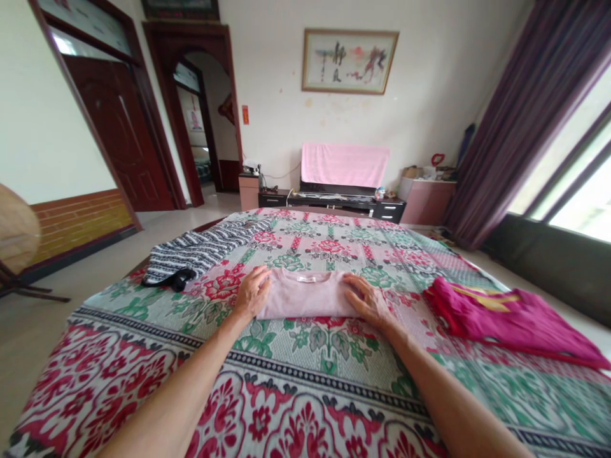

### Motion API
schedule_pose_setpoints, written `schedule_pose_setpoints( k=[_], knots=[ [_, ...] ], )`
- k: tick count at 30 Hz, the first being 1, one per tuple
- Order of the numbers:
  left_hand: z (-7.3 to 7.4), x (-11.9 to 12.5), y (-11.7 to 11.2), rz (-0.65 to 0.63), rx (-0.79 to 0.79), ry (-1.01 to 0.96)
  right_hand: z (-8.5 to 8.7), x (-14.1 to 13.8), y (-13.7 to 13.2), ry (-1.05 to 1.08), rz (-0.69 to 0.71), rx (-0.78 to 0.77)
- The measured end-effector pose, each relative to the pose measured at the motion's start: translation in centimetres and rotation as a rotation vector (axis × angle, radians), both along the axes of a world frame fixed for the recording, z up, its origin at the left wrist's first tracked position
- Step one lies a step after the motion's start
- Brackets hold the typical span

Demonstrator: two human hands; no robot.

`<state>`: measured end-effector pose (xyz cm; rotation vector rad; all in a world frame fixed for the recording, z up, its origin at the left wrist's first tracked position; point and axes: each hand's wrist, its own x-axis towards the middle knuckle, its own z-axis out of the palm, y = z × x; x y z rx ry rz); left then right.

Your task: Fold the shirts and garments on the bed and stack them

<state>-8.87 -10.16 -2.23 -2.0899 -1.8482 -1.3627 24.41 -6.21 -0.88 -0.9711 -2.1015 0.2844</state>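
A pale pink shirt point(308, 298), folded into a neat rectangle with its neckline at the far edge, lies on the flowered cloth point(310, 346) in front of me. My left hand point(254, 292) rests on the shirt's left end, fingers pointing away from me and laid over its edge. At the right end, my right hand point(370, 299) lies with its fingers spread across the fabric. Neither hand lifts the shirt. A small label shows at the middle of the collar.
To the left lies a black-and-white striped garment point(191, 254) with a black band. Folded magenta clothes point(510, 318) lie at the right. Beyond the table are a low black TV cabinet point(272, 199) and a pink towel point(346, 164) draped over a screen.
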Motion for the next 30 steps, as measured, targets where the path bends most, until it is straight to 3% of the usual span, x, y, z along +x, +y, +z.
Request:
schedule_pose_setpoints(
  k=[8,21,30],
  knots=[
    [-0.4,-0.1,0.4,-0.008,-0.006,0.040,-0.1,-0.1,0.2,-0.120,0.047,-0.009],
    [-0.9,-0.1,0.7,-0.002,-0.016,0.115,-0.6,-0.1,0.3,-0.302,-0.052,-0.016],
    [-1.1,0.0,0.8,0.005,-0.040,0.226,0.0,-0.4,-0.5,-0.342,-0.123,-0.091]
  ],
)
